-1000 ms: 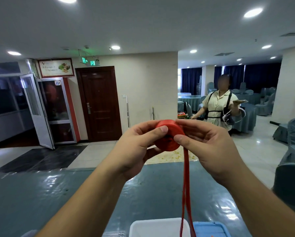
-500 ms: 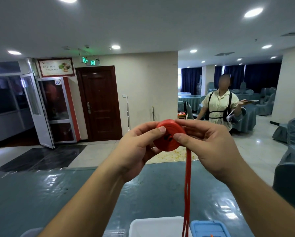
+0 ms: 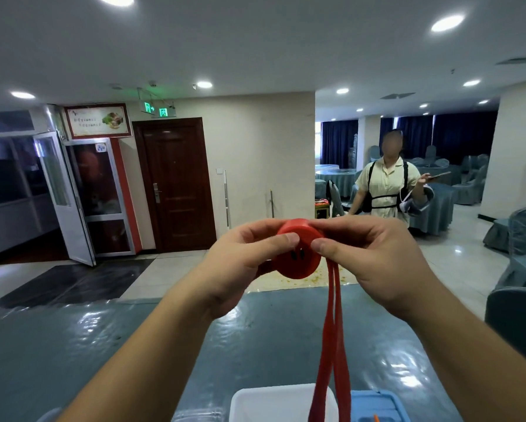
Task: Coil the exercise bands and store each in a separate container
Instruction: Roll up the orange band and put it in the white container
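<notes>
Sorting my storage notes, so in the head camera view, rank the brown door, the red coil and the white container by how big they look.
1. brown door
2. red coil
3. white container, cut off by the frame edge, so unsure against the coil

Green exit sign (image 3: 155, 108) with running-figure pictogram and arrow under the ceiling; framed poster (image 3: 98, 120) lettering illegible.

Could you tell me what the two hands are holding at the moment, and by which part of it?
Both the left hand and right hand pinch the rolled-up part of the red band by its round sides; the loose tail hangs free.
</notes>
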